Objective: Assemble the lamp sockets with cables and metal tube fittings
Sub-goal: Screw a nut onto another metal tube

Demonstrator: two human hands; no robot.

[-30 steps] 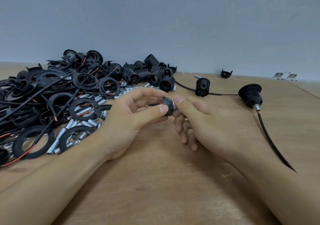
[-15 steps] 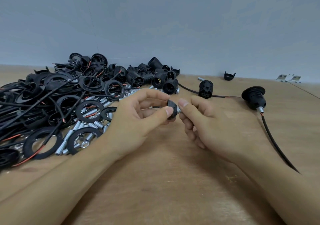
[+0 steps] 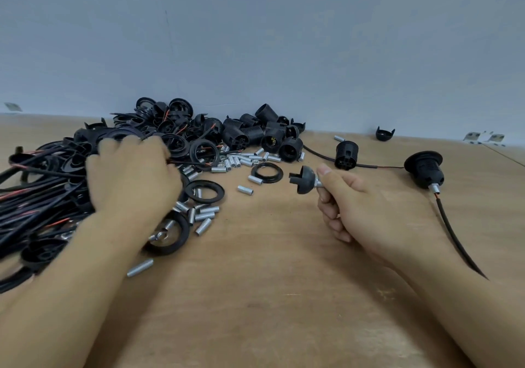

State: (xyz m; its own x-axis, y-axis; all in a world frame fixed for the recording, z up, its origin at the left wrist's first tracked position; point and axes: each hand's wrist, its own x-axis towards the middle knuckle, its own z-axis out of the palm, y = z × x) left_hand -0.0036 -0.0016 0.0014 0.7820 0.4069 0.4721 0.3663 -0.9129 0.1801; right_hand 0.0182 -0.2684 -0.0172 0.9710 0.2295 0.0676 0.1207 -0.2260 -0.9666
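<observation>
Wooden table [image 3: 284, 296], grey wall [image 3: 284, 41] behind

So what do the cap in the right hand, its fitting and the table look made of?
Cap: black plastic by its look, smooth with dull highlights. Tube fitting: bare metal, silvery and shiny. Table: wood or wood-look board, with tan grain; which, I cannot tell.

This looks like a small assembly workshop or factory bench. A plain wooden worktable [image 3: 270, 296] stands against a bare blue-grey wall [image 3: 284, 41], with nothing homely about it. Parts lie loose in bulk: a heap of black cables [image 3: 37, 197], many black threaded rings [image 3: 204, 191], a cluster of black lamp sockets [image 3: 267, 137] and scattered short metal tubes [image 3: 235, 162], the same few pieces repeated many times, as in piecework
</observation>
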